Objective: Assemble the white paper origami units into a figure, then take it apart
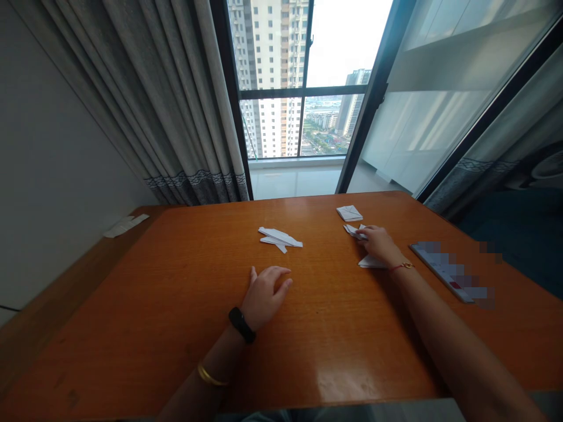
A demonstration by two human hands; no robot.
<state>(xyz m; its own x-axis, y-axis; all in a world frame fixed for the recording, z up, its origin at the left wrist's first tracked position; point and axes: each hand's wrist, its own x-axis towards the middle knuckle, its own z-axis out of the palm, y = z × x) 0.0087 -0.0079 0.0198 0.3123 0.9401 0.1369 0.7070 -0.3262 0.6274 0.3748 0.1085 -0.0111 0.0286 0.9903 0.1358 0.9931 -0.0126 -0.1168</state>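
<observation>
My left hand (264, 296) rests over the middle of the wooden table (197, 281), fingers apart and nothing in them. Just beyond it lies a long, narrow folded white paper (280, 238) with pointed ends, somewhat like a paper plane. Over on the right, my right hand (379, 243) has its fingertips closed on a small folded paper (352, 231), partly hidden by the fingers. A flat square folded paper (349, 213) is behind that one. Under my right wrist shows the pointed corner of another folded paper (370, 262), the remainder covered by my hand.
A flat rectangular tablet-like thing (444, 272), blurred in part, lies right of my right forearm. White paper strips (126, 225) lie by the wall at the far left. Behind the table stand a grey curtain (189, 105) and a glass door frame (373, 99).
</observation>
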